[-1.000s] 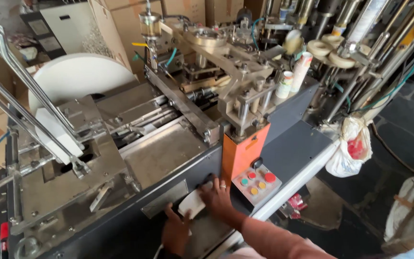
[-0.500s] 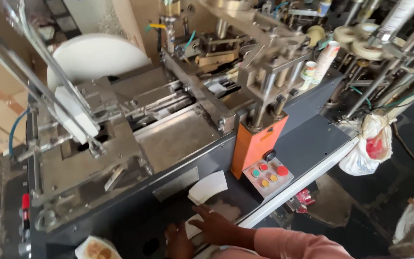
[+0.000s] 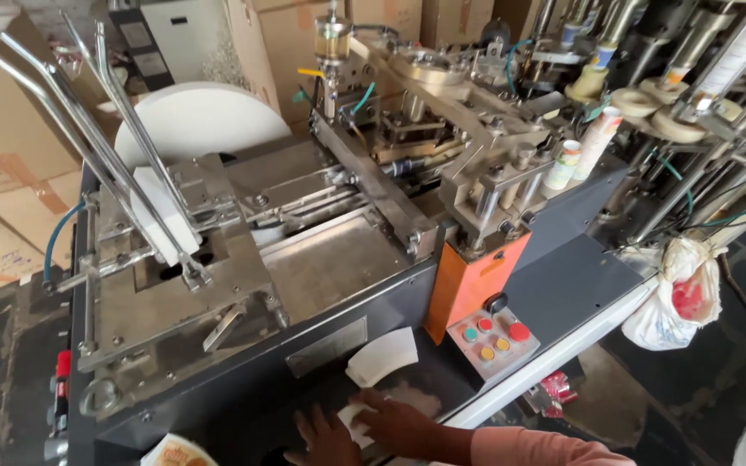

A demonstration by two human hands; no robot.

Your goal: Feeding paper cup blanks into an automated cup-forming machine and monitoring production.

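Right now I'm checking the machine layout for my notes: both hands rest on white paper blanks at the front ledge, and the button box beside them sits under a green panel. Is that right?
Not quite. The head view shows the panel above the button box is orange, not green. The rest holds: the left hand and right hand are on the white paper blanks at the front ledge.

Machine (image 3: 321,267): fills the middle of the room, cartons (image 3: 10,173) behind and to its left. Paper roll (image 3: 196,121): behind the feed rails (image 3: 105,147), rear left of the machine top. Control box (image 3: 494,335): front face, right of centre. Curved paper blank (image 3: 382,355): on the front ledge, just left of the control box. Both hands, left (image 3: 325,438) beside right (image 3: 395,423): on a sheet just before that blank. Tied bag (image 3: 679,293): hanging off the right end.
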